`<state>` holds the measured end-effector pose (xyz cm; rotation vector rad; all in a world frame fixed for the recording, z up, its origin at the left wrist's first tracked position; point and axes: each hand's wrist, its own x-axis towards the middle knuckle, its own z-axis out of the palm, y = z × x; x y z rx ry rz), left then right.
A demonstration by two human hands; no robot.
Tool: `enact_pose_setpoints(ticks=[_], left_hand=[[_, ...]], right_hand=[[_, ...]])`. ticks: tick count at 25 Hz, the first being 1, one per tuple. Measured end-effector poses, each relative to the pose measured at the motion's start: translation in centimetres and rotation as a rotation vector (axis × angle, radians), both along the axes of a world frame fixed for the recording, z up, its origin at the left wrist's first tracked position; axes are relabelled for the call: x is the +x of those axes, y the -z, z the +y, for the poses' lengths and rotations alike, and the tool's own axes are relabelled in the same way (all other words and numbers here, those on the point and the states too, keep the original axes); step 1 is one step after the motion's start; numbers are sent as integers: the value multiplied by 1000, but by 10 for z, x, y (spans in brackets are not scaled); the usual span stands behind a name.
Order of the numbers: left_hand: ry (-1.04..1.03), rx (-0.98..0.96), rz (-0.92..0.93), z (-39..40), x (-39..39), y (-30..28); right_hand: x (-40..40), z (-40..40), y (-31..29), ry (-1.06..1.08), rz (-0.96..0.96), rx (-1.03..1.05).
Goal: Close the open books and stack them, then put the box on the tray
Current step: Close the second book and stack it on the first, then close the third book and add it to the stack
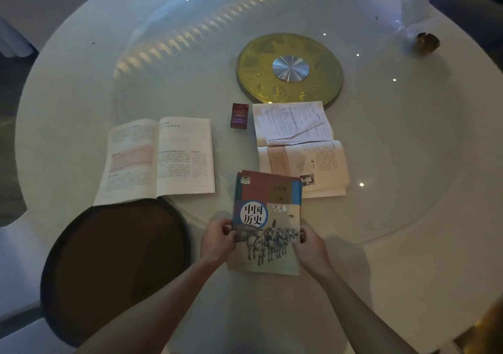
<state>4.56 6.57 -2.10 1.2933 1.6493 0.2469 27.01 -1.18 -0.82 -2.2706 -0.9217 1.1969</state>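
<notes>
1. At the lower centre of the frame, my left hand (pixel 216 238) and right hand (pixel 309 244) each pinch a side edge of a closed history book (pixel 265 223): the left grip is clamped on its left edge, the right grip on its right edge.
2. Its long axis runs up and down the frame, title end toward the top, leaning slightly right. Another closed book (pixel 272 175) peeks out beneath its top edge.
3. Left of centre, an open book (pixel 158 157) lies flat, spine running up the frame.
4. Right of centre, a second open book (pixel 302 152) lies with its spine across the frame, loose papers (pixel 291 122) on its upper page.
5. Between them, higher up, stands the small red box (pixel 239 115), long axis upward.
6. At lower left, the dark round tray (pixel 114 269) rests on the white tabletop (pixel 408 258).
</notes>
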Motion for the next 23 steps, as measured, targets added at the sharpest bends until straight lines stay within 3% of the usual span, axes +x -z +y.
enact_pose_setpoints(ticks=[4, 8, 11, 16, 23], left_hand=[[113, 118, 56, 5, -3, 3], [216, 163, 108, 13, -6, 3], [173, 187, 141, 35, -3, 1], [52, 105, -37, 118, 46, -18], [114, -28, 142, 189, 113, -13]], right_hand=[[-7, 3, 0, -93, -201, -5], [-10, 9, -1, -112, -239, -126], [9, 23, -7, -110, -319, -120], [86, 88, -16, 92, -248, 27], [171, 167, -8, 203, -208, 85]])
